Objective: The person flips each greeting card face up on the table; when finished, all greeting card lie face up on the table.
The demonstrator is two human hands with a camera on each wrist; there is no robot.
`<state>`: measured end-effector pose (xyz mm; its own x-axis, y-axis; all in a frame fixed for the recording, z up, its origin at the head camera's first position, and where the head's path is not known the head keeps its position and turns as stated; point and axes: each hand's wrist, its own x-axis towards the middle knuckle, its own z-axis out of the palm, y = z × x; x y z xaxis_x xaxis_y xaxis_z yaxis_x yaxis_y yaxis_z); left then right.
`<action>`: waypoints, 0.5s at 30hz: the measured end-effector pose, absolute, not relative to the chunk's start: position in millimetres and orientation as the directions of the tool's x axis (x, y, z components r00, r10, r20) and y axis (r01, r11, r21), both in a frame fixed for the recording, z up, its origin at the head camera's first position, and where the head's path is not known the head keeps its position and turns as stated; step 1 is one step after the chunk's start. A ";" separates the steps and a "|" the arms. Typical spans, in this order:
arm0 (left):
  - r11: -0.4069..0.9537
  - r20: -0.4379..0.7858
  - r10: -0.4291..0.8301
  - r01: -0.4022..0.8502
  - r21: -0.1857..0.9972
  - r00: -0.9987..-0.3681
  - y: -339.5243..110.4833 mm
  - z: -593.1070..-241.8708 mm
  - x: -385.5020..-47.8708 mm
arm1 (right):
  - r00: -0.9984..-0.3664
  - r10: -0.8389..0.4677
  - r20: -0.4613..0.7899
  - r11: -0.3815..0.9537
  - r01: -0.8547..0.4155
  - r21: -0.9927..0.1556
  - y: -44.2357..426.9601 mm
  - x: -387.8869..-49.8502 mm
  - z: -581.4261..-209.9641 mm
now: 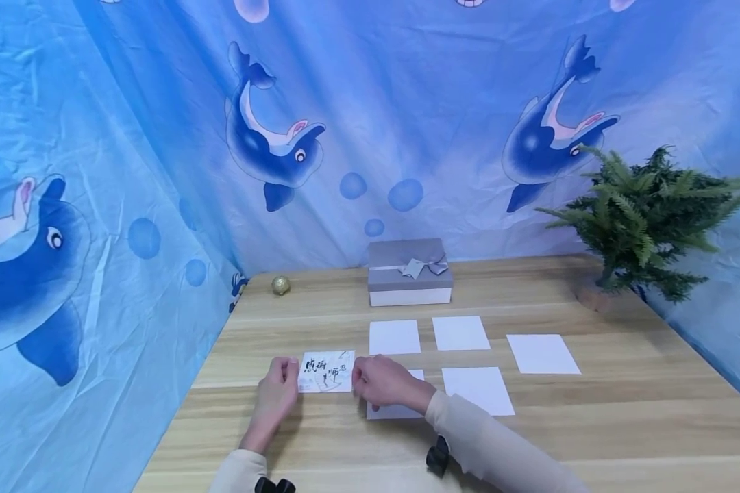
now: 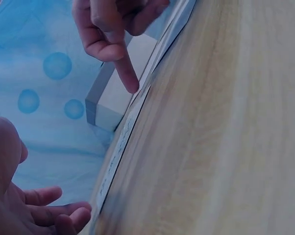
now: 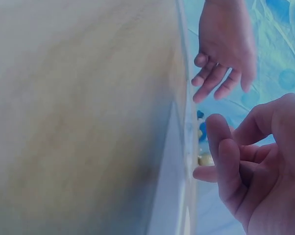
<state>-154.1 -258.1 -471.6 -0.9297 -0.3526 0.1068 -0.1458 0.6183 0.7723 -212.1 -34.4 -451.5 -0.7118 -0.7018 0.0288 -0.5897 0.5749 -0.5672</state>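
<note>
A square card [image 1: 327,372] with black handwritten-style characters lies flat on the table [image 1: 321,445]. My left hand [image 1: 280,383] is at its left edge, with loosely bent fingers [image 2: 54,210] near the edge. At the opposite edge is my right hand [image 1: 385,380], one finger extended down toward the card's corner and the others loosely curled. Neither hand visibly pinches the card. Beneath the right hand and wrist lies a blank white card [image 1: 395,411], partly hidden.
More blank white cards lie to the right: two behind [image 1: 395,337], one in front [image 1: 477,391], one farther right [image 1: 543,354]. A grey-lidded gift box [image 1: 410,274] with a bow stands at the back. A gold ball [image 1: 280,285] sits back left, a small artificial tree [image 1: 641,212] back right.
</note>
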 end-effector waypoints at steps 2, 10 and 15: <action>0.628 0.113 -0.344 -0.139 0.766 -0.932 -254.5 -469.3 -156.8 | -0.726 -0.686 0.036 0.582 -0.578 -0.572 -29.7 -213.7 -447.0; 0.627 0.151 -0.293 -0.071 0.775 -0.944 -238.7 -457.4 -166.7 | -0.764 -0.639 0.088 0.585 -0.557 -0.590 -9.4 -221.4 -438.8; 0.652 0.219 -0.237 0.013 0.758 -0.946 -229.9 -454.7 -179.8 | -0.788 -0.603 0.124 0.578 -0.539 -0.613 8.6 -229.8 -438.2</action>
<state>-179.8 -229.9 -454.7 -0.9465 -0.2368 0.2194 0.0127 0.6518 0.7583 -229.8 8.6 -438.2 -0.7876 -0.6034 0.1244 -0.5393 0.5776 -0.6128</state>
